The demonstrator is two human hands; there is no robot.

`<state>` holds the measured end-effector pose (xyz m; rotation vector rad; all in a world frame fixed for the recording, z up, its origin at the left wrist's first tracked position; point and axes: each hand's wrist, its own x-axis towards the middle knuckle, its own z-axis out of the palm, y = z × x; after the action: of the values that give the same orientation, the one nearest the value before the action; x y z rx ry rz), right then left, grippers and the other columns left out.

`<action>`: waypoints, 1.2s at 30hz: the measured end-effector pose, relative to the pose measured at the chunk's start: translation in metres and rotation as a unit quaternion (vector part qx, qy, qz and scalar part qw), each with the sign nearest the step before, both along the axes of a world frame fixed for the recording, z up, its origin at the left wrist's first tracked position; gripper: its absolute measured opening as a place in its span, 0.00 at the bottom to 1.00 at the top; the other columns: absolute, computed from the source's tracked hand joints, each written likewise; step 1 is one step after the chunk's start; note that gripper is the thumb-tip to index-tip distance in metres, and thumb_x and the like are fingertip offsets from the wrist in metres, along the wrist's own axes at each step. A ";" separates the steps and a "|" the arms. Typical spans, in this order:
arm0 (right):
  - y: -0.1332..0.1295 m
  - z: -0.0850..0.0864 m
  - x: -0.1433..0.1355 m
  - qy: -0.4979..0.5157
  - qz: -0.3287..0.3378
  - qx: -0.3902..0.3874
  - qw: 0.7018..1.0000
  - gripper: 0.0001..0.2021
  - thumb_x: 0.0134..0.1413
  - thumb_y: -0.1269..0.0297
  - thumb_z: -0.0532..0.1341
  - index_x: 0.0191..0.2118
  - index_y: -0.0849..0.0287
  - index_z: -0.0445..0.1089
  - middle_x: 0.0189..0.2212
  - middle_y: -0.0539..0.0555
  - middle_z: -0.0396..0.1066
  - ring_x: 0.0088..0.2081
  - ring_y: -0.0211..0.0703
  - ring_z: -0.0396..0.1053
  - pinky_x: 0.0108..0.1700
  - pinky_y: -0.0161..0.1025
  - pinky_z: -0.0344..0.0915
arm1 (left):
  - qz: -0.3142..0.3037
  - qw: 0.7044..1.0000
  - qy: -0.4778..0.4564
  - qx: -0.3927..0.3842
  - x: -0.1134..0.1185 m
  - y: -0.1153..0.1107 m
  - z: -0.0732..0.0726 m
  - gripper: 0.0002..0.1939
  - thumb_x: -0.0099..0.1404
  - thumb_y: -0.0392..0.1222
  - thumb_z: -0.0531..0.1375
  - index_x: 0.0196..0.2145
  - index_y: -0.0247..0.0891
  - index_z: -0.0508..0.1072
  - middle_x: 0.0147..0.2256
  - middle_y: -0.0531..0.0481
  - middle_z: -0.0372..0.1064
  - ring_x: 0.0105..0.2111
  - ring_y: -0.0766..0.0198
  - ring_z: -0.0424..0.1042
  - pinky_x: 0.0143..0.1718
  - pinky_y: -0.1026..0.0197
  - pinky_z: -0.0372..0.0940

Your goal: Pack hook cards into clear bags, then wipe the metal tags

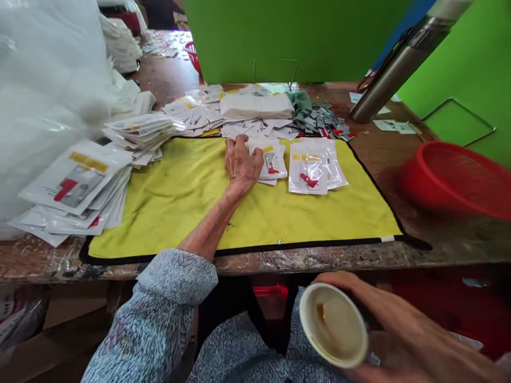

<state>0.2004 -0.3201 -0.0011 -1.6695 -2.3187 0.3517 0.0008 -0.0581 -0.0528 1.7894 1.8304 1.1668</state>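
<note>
My left hand (243, 162) reaches over the yellow cloth (191, 186), its fingers curled down at the left edge of a small clear packet (272, 159). The thumb lies against that packet, which has a yellow strip and a red and grey piece inside. To its right are similar overlapping packets (308, 173), apart from the hand. My right hand (399, 319), smeared by motion, holds a white cup (334, 324) below the table edge, tilted so its inside faces me. A little brown residue shows inside the cup. Some of the right fingers are hidden behind it.
Stacks of packets (80, 183) stand at the left, beside a large plastic bag (48, 96). White papers (255, 106), a green cloth (299, 103) and small grey pieces (319, 119) lie behind. A metal flask (393, 77) and a red basket (451, 178) are right, near green panels (303, 37).
</note>
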 end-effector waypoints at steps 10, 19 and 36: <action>-0.020 -0.133 -0.042 -0.146 0.024 0.036 0.988 0.27 0.45 0.66 0.58 0.55 0.62 0.63 0.51 0.68 0.69 0.53 0.63 0.67 0.50 0.58 0.67 | -0.005 1.000 -0.010 0.005 -0.001 0.009 -0.007 0.18 0.59 0.38 0.57 0.48 0.32 0.65 0.44 0.45 0.60 0.47 0.57 0.66 0.53 0.50 0.60; -0.027 -0.154 -0.037 -0.115 -0.024 0.064 0.991 0.34 0.53 0.67 0.56 0.65 0.57 0.44 0.60 0.68 0.56 0.55 0.66 0.63 0.52 0.61 0.63 | 0.013 1.000 -0.014 0.013 0.002 0.010 -0.009 0.14 0.59 0.37 0.59 0.44 0.36 0.67 0.45 0.44 0.62 0.48 0.55 0.67 0.51 0.52 0.61; -0.011 -0.094 -0.034 0.501 -0.107 -0.383 0.768 0.30 0.41 0.66 0.68 0.52 0.49 0.59 0.46 0.51 0.68 0.50 0.47 0.66 0.52 0.44 0.62 | 0.015 0.999 -0.026 0.040 0.001 0.011 -0.012 0.13 0.57 0.37 0.59 0.42 0.37 0.68 0.44 0.44 0.65 0.43 0.58 0.69 0.49 0.55 0.62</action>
<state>0.1662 -0.3314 -0.0955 -1.3756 -1.1718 1.7933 0.0014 -0.0471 -0.0652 1.7622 1.8105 1.3027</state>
